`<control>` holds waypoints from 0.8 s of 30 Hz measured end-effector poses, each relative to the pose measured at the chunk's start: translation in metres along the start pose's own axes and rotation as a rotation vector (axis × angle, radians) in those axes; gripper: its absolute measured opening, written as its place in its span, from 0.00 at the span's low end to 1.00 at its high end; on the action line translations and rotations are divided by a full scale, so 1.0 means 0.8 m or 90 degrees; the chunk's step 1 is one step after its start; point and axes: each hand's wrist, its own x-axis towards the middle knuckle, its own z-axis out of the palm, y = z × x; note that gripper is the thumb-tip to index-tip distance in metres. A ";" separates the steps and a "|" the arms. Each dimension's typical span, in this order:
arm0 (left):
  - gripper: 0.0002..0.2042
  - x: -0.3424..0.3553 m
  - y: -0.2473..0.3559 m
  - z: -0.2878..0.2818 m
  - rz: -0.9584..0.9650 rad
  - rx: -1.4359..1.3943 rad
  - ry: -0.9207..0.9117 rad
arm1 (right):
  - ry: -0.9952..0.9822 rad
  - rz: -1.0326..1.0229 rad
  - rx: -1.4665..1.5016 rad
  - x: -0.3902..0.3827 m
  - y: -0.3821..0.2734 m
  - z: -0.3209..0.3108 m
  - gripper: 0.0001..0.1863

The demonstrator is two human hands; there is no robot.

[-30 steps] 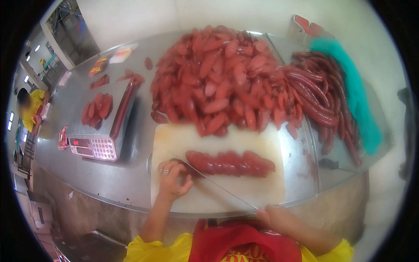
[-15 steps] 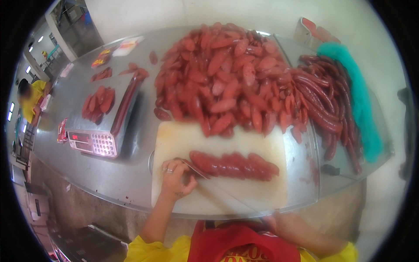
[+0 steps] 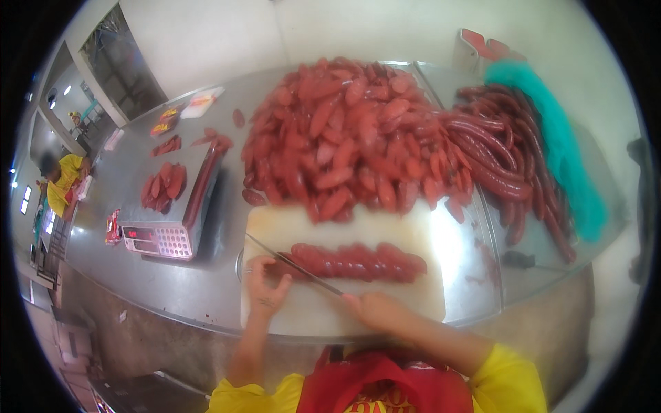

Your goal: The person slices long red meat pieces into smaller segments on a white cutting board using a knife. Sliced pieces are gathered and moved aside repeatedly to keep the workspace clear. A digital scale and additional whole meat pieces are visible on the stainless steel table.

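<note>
On a white cutting board (image 3: 330, 313) lies a row of sliced sausage (image 3: 358, 261), its slanted slices leaning against each other. My left hand (image 3: 267, 286) is closed around the uncut end at the left of this row, thumb and fingers curled on it. From the right, my right hand (image 3: 379, 311) grips a long knife; its handle is hidden in my fist. The knife blade (image 3: 292, 263) slants up to the left across the sausage, just beside my left fingers. Behind the board rises a large heap of sausage slices (image 3: 344, 138).
A digital scale (image 3: 162, 237) with slices on its pan stands left. Whole sausages (image 3: 496, 151) are piled right, next to a turquoise net or cloth (image 3: 564, 158). A dark-handled knife (image 3: 518, 259) lies near them. A person in yellow (image 3: 63, 180) is far left.
My right hand has come forward and left from the lower edge, pushing the knife's tip up past my left fingers. My left hand stays on the sausage. The whole view has shifted slightly.
</note>
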 end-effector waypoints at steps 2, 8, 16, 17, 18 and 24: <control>0.21 -0.020 0.018 0.012 -0.003 0.013 -0.035 | -0.007 0.030 -0.029 -0.032 0.022 -0.014 0.37; 0.17 -0.057 0.067 0.038 0.072 0.043 0.046 | 0.016 0.021 -0.070 -0.086 0.078 -0.030 0.35; 0.12 -0.061 0.073 0.046 0.134 0.076 0.055 | -0.056 0.127 -0.098 -0.174 0.123 -0.059 0.34; 0.12 -0.063 0.073 0.047 0.142 0.086 0.047 | -0.053 0.117 -0.081 -0.180 0.124 -0.061 0.34; 0.12 -0.063 0.073 0.048 0.143 0.087 0.045 | -0.028 0.095 -0.076 -0.187 0.123 -0.062 0.33; 0.13 -0.064 0.079 0.047 0.141 0.123 0.036 | 0.018 0.012 -0.108 -0.202 0.112 -0.068 0.31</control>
